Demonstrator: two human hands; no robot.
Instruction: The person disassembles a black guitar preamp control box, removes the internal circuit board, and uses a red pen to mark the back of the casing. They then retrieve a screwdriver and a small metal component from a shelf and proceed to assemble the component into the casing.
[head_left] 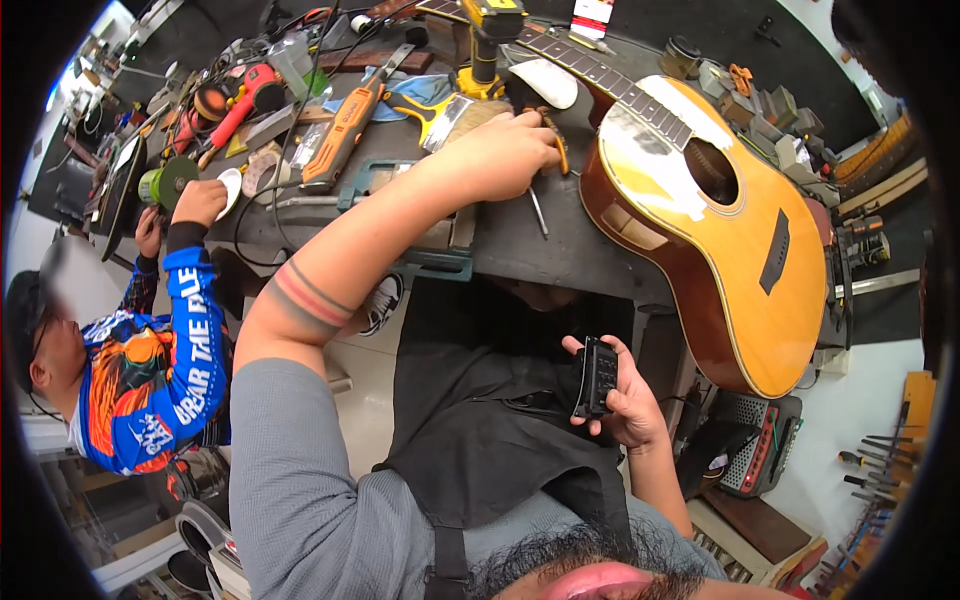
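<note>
Head view: left hand stretched out over the dark worktop, fingers curled down around a thin metal tool beside the yellow guitar. Right hand low near the lap, fingers wrapped round a small black box, held upright, well apart from the worktop

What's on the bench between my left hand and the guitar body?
In the head view, a thin metal rod lies on the dark bench between the left hand and the guitar.
</note>
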